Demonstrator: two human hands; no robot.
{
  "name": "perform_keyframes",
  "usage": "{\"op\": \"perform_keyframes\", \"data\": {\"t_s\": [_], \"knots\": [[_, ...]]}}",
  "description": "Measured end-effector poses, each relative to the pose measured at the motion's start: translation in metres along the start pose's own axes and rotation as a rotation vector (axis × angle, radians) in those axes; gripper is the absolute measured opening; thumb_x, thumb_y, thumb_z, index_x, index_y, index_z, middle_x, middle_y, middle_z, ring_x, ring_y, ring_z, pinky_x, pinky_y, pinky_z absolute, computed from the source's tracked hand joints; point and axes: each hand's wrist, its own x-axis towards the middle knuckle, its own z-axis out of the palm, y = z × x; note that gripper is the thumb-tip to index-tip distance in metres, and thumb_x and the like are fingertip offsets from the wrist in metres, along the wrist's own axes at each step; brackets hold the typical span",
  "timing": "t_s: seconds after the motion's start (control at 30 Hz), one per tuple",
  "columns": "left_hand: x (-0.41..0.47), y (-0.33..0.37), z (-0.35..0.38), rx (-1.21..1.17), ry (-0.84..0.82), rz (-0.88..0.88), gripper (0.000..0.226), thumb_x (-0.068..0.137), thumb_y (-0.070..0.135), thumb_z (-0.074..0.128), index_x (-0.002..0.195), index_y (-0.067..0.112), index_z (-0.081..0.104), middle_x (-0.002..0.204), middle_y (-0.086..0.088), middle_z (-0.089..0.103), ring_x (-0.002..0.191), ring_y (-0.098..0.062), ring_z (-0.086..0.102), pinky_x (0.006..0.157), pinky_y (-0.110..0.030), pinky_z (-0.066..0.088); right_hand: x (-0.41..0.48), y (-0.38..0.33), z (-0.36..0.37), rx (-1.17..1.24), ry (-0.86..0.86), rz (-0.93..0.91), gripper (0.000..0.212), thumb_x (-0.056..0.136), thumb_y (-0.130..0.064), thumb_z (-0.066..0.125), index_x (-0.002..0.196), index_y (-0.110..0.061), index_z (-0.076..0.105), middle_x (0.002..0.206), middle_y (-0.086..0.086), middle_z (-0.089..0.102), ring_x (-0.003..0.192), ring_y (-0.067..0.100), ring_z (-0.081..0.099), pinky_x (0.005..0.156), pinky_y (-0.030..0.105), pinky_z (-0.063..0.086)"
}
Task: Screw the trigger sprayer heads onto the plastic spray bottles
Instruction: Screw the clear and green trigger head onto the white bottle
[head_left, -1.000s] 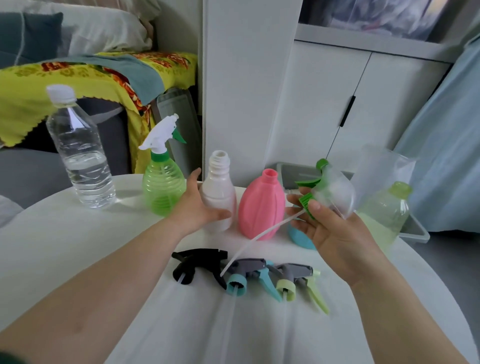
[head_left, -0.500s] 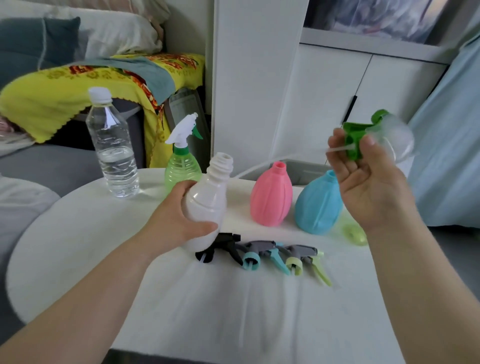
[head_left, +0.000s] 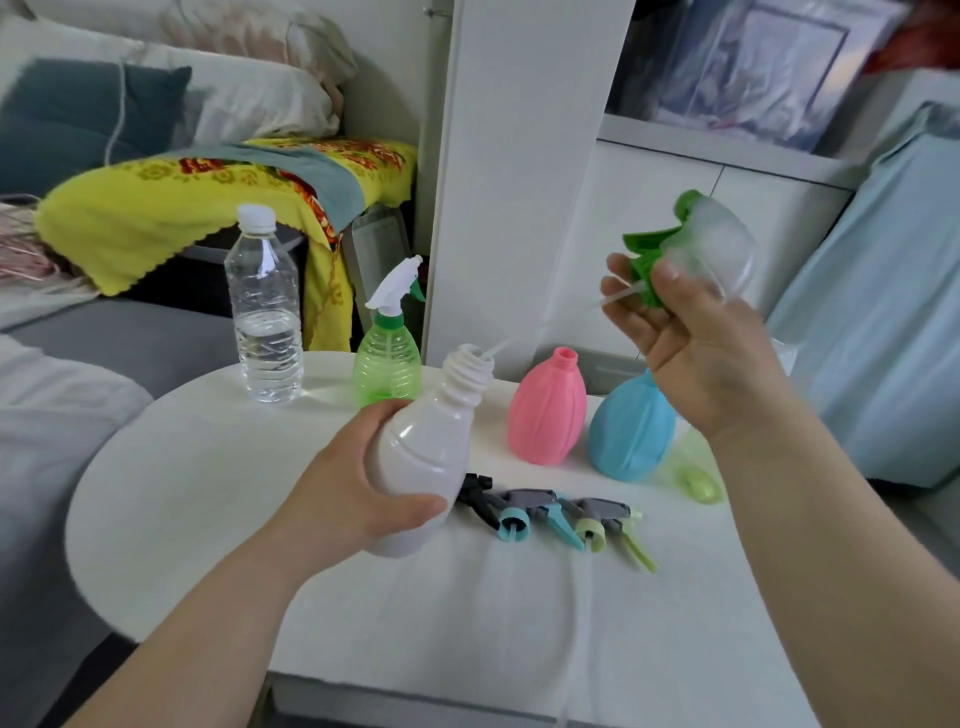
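Note:
My left hand (head_left: 358, 488) grips a white plastic spray bottle (head_left: 426, 452), tilted with its open threaded neck pointing up and right. My right hand (head_left: 696, 338) holds a clear trigger sprayer head with green trigger and collar (head_left: 691, 249) up at the right. Its thin dip tube (head_left: 545, 325) slants down, and the tip sits at the white bottle's mouth. On the table stand a pink bottle (head_left: 545, 410) and a blue bottle (head_left: 631, 431), both without heads, and a green bottle (head_left: 387, 358) with a white sprayer fitted. Three loose sprayer heads (head_left: 561, 517) lie in a row below them.
A capped clear water bottle (head_left: 265, 306) stands at the back left of the round white table (head_left: 197, 499). A pale green item (head_left: 696, 480) lies to the right of the blue bottle. A white cabinet stands behind, a sofa with a yellow blanket (head_left: 171, 202) at the left.
My left hand has lifted the white bottle off the table and tilted it. My right hand raised the sprayer head, and its tube tip now reaches the bottle's mouth.

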Motion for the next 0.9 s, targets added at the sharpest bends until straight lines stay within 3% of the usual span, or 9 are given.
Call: {"op": "perform_keyframes", "data": {"t_s": [0.13,0.27,0.57,0.67,0.73,0.9], "knots": [[0.0,0.001,0.006,-0.04,-0.039,0.0,0.067,0.028,0.046,0.07,0.088,0.056,0.043,0.094,0.024,0.057,0.079,0.022,0.052,0.057,-0.001,0.04,-0.001,0.008,0.013,-0.099,-0.152,0.066,0.028,0.062,-0.017,0.06,0.089,-0.011,0.059,0.07,-0.005,0.074,0.069,0.009,0.069,0.064,0.018,0.054],[0.001,-0.001,0.012,-0.081,-0.079,0.01,0.065,0.036,0.031,0.076,0.088,0.054,0.046,0.09,0.02,0.061,0.076,0.019,0.055,0.055,0.003,0.039,-0.004,0.025,0.022,-0.321,-0.269,0.155,0.029,0.054,-0.023,0.07,0.082,-0.017,0.065,0.074,-0.006,0.074,0.078,0.01,0.068,0.076,0.024,0.056],[0.003,-0.006,0.015,-0.179,-0.105,-0.03,0.069,0.03,0.035,0.076,0.091,0.049,0.048,0.094,0.019,0.062,0.077,0.015,0.058,0.056,0.0,0.042,-0.001,0.041,0.029,-0.44,-0.448,0.233,0.018,0.061,-0.024,0.069,0.079,-0.023,0.07,0.085,-0.009,0.073,0.095,0.011,0.065,0.098,0.033,0.047],[0.003,-0.007,0.017,-0.189,-0.108,-0.032,0.069,0.029,0.039,0.075,0.091,0.05,0.048,0.094,0.019,0.063,0.079,0.014,0.058,0.057,0.0,0.042,0.001,0.04,0.03,-0.477,-0.474,0.25,0.017,0.063,-0.023,0.072,0.079,-0.027,0.072,0.087,-0.008,0.073,0.1,0.015,0.064,0.1,0.036,0.044],[0.003,-0.008,0.019,-0.185,-0.093,-0.024,0.066,0.034,0.031,0.077,0.09,0.05,0.048,0.094,0.018,0.063,0.077,0.014,0.058,0.056,0.0,0.042,0.002,0.041,0.031,-0.495,-0.474,0.256,0.019,0.059,-0.026,0.071,0.078,-0.025,0.071,0.083,-0.01,0.073,0.095,0.012,0.065,0.099,0.036,0.045],[0.002,-0.011,0.023,-0.172,-0.014,-0.007,0.061,0.038,0.03,0.077,0.087,0.051,0.048,0.088,0.021,0.062,0.075,0.016,0.056,0.055,0.0,0.041,-0.003,0.05,0.042,-0.454,-0.352,0.229,0.015,0.07,-0.008,0.068,0.079,-0.02,0.066,0.075,-0.009,0.072,0.078,0.003,0.066,0.08,0.017,0.052]]}}
